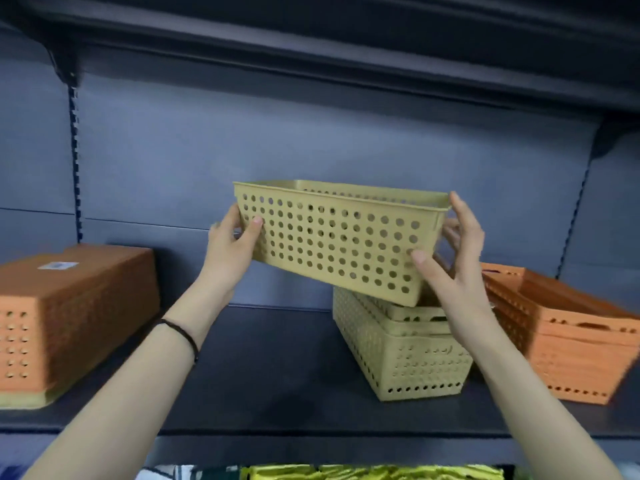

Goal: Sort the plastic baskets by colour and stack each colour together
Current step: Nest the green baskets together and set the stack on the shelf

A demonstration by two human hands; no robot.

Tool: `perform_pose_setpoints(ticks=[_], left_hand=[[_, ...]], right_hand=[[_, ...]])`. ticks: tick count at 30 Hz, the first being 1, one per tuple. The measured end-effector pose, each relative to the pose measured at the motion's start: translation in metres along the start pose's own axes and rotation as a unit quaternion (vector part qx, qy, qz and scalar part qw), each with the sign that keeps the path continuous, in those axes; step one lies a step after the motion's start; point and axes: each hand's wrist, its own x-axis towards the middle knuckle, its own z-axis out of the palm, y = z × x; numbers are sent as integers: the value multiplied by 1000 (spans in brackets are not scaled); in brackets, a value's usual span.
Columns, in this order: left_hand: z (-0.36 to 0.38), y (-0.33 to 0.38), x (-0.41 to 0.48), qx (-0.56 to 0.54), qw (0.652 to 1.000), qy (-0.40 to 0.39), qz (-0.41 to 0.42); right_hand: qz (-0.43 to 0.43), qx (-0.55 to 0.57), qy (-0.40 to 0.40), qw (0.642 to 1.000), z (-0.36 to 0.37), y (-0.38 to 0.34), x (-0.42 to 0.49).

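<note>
Hands hold a yellow basket (pixel 332 237) in the air above the yellow stack (pixel 398 344) on the shelf (pixel 263 368): left hand (pixel 232 244) closed on one end, right hand (pixel 453 258) gripping the other, its far fingers half hidden behind the wall. The orange stack (pixel 568 334) is blurred; the upturned orange basket (pixel 69 306) is cut off at left.

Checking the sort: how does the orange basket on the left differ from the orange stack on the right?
The left orange basket lies upside down, base up with a sticker, over a yellow-green rim; the right orange stack sits upright, openings up, several nested. The left stands alone from the yellow stack; the right sits beside it. Both are perforated orange plastic.
</note>
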Motion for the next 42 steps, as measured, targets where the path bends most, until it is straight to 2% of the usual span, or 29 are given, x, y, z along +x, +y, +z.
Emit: perform_pose_setpoints(ticks=[6,10,13,18,22,25,27,29,34,38,42], left_hand=[[92,20,-18,-31,999,-21,-32],[140,36,-25,-54,993,-88,-58],[163,34,-27,-54,987,-117,-93],[176,34,-27,-18,990,-112,-84],[180,36,-30,2,992,-85,-88],[179,35,-34,-9,991,-51,-121],[180,40,-40,-6,989,-79,-124],[185,47,-43,-3,985,-118,-124],[182,51,-39,-27,985,-118,-124],[172,53,-34,-23,991,-74,-112],[173,61,-38,-61,982,-113,-139]], right_hand=[[-3,-33,0,999,-72,39,4],[-42,-87,4,995,-96,62,4],[-35,-87,15,995,-107,74,8],[-34,-95,-6,995,-108,85,4],[-36,-61,39,997,-106,86,2],[54,5,69,996,-108,95,2],[138,114,24,984,-109,98,2],[160,186,-34,969,-109,99,2],[131,149,-17,980,-100,99,-4],[122,98,5,988,-92,95,-4],[116,61,-11,991,-87,97,1]])
